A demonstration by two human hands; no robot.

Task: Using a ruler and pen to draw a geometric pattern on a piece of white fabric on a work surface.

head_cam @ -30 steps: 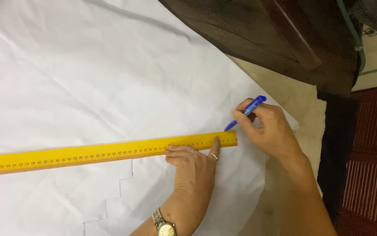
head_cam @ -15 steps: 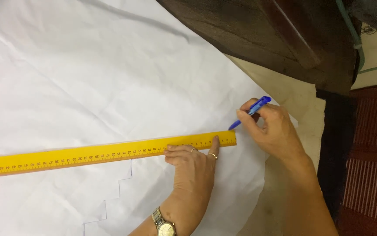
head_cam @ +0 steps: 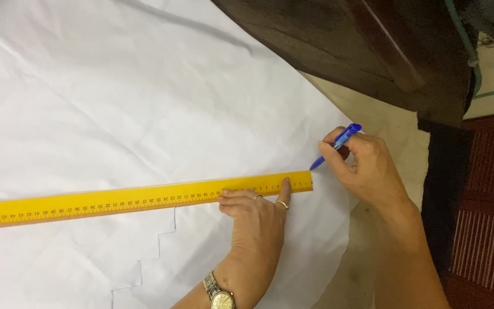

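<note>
The head view looks down on a large white sheet [head_cam: 115, 114] of paper or cloth, faintly creased, that covers most of the surface and ends in a slanting edge at the right. A long yellow ruler [head_cam: 138, 200] with dark printed markings lies across the sheet, running from the left border of the picture, rising slightly, to its right end near the sheet's right edge. The left hand [head_cam: 255, 220] presses flat on the ruler close to that right end, fingers spread along the yellow strip and not closed around anything; rings show on two fingers, and a gold-coloured wristwatch [head_cam: 219, 296] sits on the wrist at the bottom border. The right hand [head_cam: 367, 166] is clenched on a blue pen [head_cam: 336, 146], held slanting with its cap end up and to the right and its tip down at the upper corner of the ruler's right end, touching or nearly touching the sheet there. Below the ruler a thin drawn line [head_cam: 158, 246] steps down in a staircase shape toward the lower left. Beyond the sheet's edge, a dark wooden piece of furniture [head_cam: 361, 51] fills the upper right, a beige floor [head_cam: 390, 120] shows beneath it, and a reddish ribbed mat [head_cam: 490, 217] lies at the far right.
</note>
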